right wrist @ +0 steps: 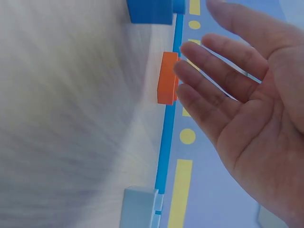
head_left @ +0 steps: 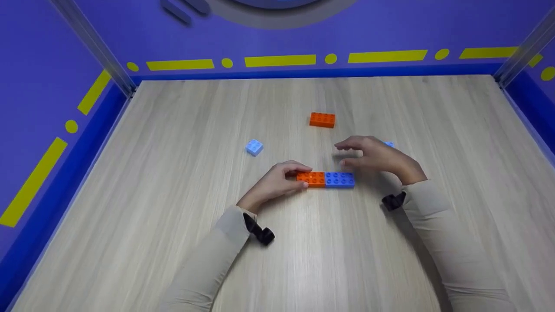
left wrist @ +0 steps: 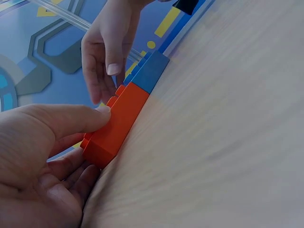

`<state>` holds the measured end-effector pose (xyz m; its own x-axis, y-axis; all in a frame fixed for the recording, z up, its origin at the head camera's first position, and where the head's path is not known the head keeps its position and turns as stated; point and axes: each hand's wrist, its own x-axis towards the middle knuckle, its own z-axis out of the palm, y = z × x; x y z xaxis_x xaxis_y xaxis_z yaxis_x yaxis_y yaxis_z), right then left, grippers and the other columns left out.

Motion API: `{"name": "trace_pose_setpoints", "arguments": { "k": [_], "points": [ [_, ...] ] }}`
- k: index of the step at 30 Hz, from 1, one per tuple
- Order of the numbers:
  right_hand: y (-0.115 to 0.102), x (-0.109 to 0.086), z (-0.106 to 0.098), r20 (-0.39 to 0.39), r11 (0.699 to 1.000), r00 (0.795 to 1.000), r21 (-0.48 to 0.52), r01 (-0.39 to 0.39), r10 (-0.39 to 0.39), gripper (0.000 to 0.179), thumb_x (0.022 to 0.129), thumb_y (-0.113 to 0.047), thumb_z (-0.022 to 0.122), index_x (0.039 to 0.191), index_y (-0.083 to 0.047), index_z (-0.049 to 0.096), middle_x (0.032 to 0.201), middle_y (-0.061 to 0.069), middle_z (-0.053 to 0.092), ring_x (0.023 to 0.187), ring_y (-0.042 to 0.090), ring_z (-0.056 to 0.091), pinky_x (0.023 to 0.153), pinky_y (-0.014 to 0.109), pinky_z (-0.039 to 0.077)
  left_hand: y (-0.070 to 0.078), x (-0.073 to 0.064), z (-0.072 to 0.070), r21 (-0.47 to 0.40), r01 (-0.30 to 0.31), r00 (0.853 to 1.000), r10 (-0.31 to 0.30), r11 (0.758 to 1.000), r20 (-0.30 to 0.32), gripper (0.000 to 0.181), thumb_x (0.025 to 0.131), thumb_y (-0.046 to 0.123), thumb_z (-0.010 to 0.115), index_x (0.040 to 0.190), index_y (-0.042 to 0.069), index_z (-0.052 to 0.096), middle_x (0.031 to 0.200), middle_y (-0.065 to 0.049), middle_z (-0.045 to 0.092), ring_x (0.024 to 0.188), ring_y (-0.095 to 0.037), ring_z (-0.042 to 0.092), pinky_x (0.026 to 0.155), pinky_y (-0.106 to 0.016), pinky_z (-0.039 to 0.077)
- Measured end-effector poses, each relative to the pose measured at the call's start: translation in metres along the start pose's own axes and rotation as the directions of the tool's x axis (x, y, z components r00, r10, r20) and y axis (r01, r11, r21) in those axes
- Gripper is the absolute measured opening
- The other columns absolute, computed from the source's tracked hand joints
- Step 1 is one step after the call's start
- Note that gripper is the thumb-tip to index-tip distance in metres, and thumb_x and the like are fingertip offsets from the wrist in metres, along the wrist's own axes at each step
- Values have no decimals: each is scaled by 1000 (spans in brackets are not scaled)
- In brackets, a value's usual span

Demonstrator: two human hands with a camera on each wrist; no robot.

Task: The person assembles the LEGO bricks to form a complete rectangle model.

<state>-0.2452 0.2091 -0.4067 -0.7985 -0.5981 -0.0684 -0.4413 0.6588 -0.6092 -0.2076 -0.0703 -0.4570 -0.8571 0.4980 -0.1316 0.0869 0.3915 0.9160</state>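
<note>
Orange plastic was pinched between thumb and fingers by the left hand [head_left: 277,182]: the near orange brick [head_left: 316,180], resting on the table [head_left: 312,251]. At its 3 o'clock, a dark blue brick [head_left: 339,180] was lined up end to end, unheld. At 2 o'clock from that, the right hand [head_left: 379,157] was held apart, loosely spread and gripping nothing. Farther off, a pale brick [head_left: 254,147] was seen at 10 o'clock, a half-hidden brick [head_left: 390,144] at 2, a far orange brick [head_left: 322,120] at 12. By a careless right-hand brush, the unheld brick could be knocked askew.
</note>
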Motion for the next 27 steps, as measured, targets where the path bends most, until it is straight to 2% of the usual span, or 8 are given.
{"name": "trace_pose_setpoints", "arguments": {
  "k": [4,9,13,16,27],
  "points": [
    [0,8,-7,-35,999,999,-37,2,-3,45,91,-18,66,131,2,56,130,19,59,118,35,54,101,52,43,0,0,0,4,9,1000,-9,1000,-1,39,85,15,72,123,16,66,129,-2,59,118,-18,52,103,-33,42],
    [0,20,-13,-80,998,996,-40,-52,49,49,91,-21,66,133,1,54,132,19,57,120,37,52,103,53,41,1,1,-1,28,12,1000,-12,1000,0,38,85,17,72,123,18,66,130,-1,58,119,-17,51,105,-33,40],
    [2,28,-15,-107,995,990,-19,-95,92,49,91,-21,66,134,-1,54,134,18,56,122,38,50,104,54,40,2,1,-2,26,-12,1000,12,1000,5,38,86,16,72,123,16,66,128,-2,60,120,-17,51,106,-33,39],
    [4,33,-16,-107,992,986,1,-128,128,50,92,-22,65,137,-4,52,138,16,54,126,37,48,106,53,38,2,1,-2,18,-29,1000,29,999,8,38,86,14,71,123,14,66,127,-3,61,118,-17,52,106,-34,39],
    [10,53,-22,-79,979,975,17,-205,205,53,94,-24,62,142,-8,47,144,15,47,131,39,43,109,53,36,0,1,0,11,-11,1000,11,1000,5,37,86,15,71,122,16,67,127,-2,61,118,-16,52,105,-34,41]
  ]
}}
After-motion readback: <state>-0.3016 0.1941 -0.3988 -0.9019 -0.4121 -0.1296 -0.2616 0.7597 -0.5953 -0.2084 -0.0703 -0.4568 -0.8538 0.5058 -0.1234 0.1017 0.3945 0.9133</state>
